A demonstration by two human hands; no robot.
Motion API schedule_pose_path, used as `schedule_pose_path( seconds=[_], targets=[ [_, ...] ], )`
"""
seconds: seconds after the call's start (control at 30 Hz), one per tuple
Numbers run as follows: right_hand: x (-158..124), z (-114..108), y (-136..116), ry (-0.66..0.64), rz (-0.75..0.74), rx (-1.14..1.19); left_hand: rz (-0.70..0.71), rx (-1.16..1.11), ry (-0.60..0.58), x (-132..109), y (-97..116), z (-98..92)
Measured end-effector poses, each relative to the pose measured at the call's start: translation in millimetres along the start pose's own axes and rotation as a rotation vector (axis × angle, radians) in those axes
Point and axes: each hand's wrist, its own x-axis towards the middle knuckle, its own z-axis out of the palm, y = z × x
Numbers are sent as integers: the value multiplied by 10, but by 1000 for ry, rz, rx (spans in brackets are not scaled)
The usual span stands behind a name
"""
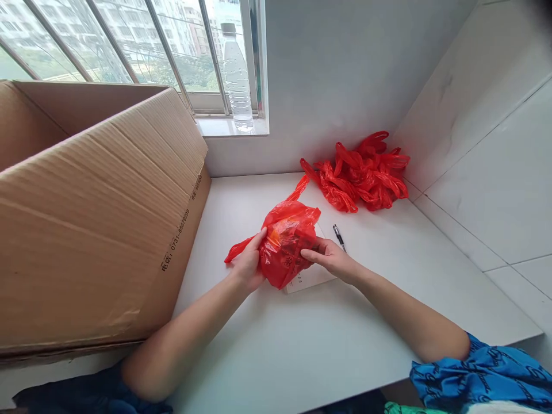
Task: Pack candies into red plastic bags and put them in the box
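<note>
Between my two hands is a red plastic bag [287,244], bulging around contents I cannot make out; something orange shows through its upper part and dark print marks its front. My left hand [252,261] grips the bag's left side, thumb in front. From the right, my right hand [325,257] pinches the bag's edge, fingers behind and thumb in front. The bag's two handles stick out to the upper right and lower left. Under it, a notebook or sheet of paper [308,280] is partly hidden. Just right of that lies a pen [338,237].
A large open cardboard box [107,230] stands at the left of the white table [267,345]. Several crumpled red plastic bags [362,175] are heaped at the back right, near the wall corner. A clear water bottle [238,80] stands on the windowsill.
</note>
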Motion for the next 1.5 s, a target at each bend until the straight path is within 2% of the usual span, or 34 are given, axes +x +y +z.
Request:
schedule_pose_path(
  seconds=[0.13, 0.3, 0.37, 0.47, 0.67, 0.9, 1.0, 1.2, 1.27, 1.4, 1.43, 1.5],
  targets=[
    [19, 58, 56, 109, -12, 33, -17, 52, -38, 35, -11, -37],
    [32, 22, 51, 224, -61, 89, 34, 305, -264, -35, 16, -14],
    [33, -2, 49, 247, -68, 96, 60, 423, -306, -61, 23, 1],
    [29, -33, 55, 239, -53, 96, 129, 517, -254, -65, 11, 9],
    [28, -77, 54, 196, -20, 81, 228, 525, -196, -25, -27, 1],
    [26, -109, 56, 134, -13, 96, 233, 535, -239, -3, -18, -17],
    [39, -104, 71, 148, -47, 103, 219, 554, -249, -14, -13, -15],
    [88, -110, 138, 190, -61, 91, 183, 487, -188, -19, -13, -21],
    [104, -128, 157, 211, -48, 67, 229, 463, -137, -15, 2, -32],
    [89, -130, 127, 282, -14, 25, 479, 458, 24, -67, 69, -4],
    [75, -115, 107, 266, -21, 30, 531, 485, 31, -95, 85, 17],
    [40, -70, 60, 175, -62, 57, 535, 587, -55, -153, 107, 66]
  ],
)
